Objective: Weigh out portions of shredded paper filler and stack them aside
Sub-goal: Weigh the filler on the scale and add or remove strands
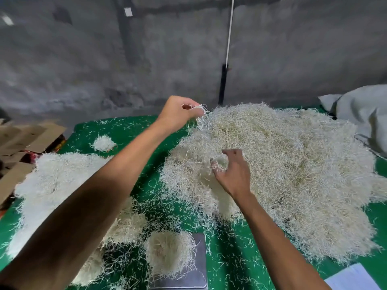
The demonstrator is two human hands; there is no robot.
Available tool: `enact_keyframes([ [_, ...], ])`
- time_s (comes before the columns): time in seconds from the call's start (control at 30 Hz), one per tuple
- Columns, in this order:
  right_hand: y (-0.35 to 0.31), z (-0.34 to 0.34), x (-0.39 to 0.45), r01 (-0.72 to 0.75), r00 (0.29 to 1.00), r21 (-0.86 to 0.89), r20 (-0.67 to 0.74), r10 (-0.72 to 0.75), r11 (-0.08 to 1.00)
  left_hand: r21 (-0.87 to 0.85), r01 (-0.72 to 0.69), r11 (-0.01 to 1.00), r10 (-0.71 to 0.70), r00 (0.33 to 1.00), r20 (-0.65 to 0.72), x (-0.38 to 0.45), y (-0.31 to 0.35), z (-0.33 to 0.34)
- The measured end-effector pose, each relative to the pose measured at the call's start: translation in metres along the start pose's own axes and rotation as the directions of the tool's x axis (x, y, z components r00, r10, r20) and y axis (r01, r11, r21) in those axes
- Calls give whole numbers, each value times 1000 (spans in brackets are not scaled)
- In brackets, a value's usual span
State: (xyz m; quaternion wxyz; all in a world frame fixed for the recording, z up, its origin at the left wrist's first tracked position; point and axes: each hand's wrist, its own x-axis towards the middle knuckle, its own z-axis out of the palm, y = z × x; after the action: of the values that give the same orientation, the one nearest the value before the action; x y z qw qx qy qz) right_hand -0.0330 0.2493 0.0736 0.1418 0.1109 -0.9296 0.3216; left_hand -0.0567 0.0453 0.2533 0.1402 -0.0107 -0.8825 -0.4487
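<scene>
A big heap of pale shredded paper filler (282, 168) covers the right half of the green table (134, 130). My left hand (180, 113) reaches to the heap's far left edge and pinches a tuft of strands lifted from it. My right hand (232, 170) sits on the heap's near left side with curled fingers gripping a clump. A small portion of filler (169, 252) lies on the metal scale platform (199, 275) at the bottom centre. Weighed portions (60, 176) lie stacked on the left, with more clumps (125, 225) partly hidden under my left forearm.
A small separate clump (103, 142) lies at the far left of the table. Flattened cardboard (23, 143) is stacked beyond the left edge. A grey sack (362, 114) lies at the back right. White paper sheets (354, 279) sit at the bottom right. A concrete wall stands behind.
</scene>
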Motion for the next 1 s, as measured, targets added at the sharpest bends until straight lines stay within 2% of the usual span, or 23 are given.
enact_keyframes([
  [0.07, -29, -14, 19, 82, 997, 71, 1, -83, 994, -52, 22, 998, -20, 999, 34, -2, -1, 8],
  [0.13, -53, -20, 34, 96, 995, 109, 23, -99, 989, -176, 61, 983, -51, 997, 64, -4, -2, 17],
  [0.23, -65, -15, 42, 47, 994, 117, 97, -58, 992, -484, 208, 850, -160, 977, 140, -4, -5, 22],
  [0.3, -59, -7, 39, 37, 990, 131, 127, -54, 991, -551, 252, 795, -178, 966, 185, -3, -8, 17],
  [0.33, -54, -4, 37, 31, 990, 138, 131, -49, 990, -510, 246, 824, -168, 966, 195, -3, -8, 13],
  [0.37, -50, -2, 35, 21, 990, 134, 135, -39, 991, -396, 212, 894, -146, 971, 191, -5, -9, 9],
  [0.43, -45, -2, 33, 5, 993, 111, 119, -18, 994, -24, 49, 999, -42, 971, 234, -11, -11, 2],
  [0.47, -44, -4, 34, -6, 996, 125, 94, -5, 992, 168, -61, 984, 6, 951, 310, -13, -14, 1],
  [0.5, -44, -7, 36, -11, 998, 158, 62, 2, 987, 360, -176, 916, 19, 917, 400, -14, -19, 2],
  [0.53, -45, -10, 39, -4, 1000, 195, 24, -1, 981, 530, -286, 798, 5, 883, 469, -14, -25, 4],
  [0.6, -47, -17, 43, 39, 999, 221, -33, -32, 975, 706, -440, 555, 21, 856, 517, -14, -36, 6],
  [0.63, -46, -19, 43, 69, 997, 204, -42, -62, 977, 718, -469, 514, 74, 858, 508, -13, -39, 5],
  [0.67, -44, -21, 42, 96, 995, 177, -40, -91, 980, 709, -471, 525, 126, 867, 482, -12, -39, 3],
  [0.73, -37, -20, 38, 115, 993, 124, -15, -114, 986, 663, -418, 621, 177, 899, 401, -9, -37, 1],
  [0.8, -32, -12, 35, 93, 995, 91, 16, -95, 991, 546, -317, 775, 151, 932, 328, -10, -33, 4],
  [0.87, -29, -1, 34, 40, 999, 129, 29, -44, 991, 372, -170, 912, 90, 971, 223, -15, -29, 17],
  [0.93, -21, 8, 32, -90, 995, 222, 63, 78, 971, 62, 16, 998, -18, 999, 34, -18, -19, 19],
  [1.0, -2, 17, 24, -197, 977, 229, 127, 171, 953, -302, 135, 944, -159, 986, -57, -11, -7, 6],
])
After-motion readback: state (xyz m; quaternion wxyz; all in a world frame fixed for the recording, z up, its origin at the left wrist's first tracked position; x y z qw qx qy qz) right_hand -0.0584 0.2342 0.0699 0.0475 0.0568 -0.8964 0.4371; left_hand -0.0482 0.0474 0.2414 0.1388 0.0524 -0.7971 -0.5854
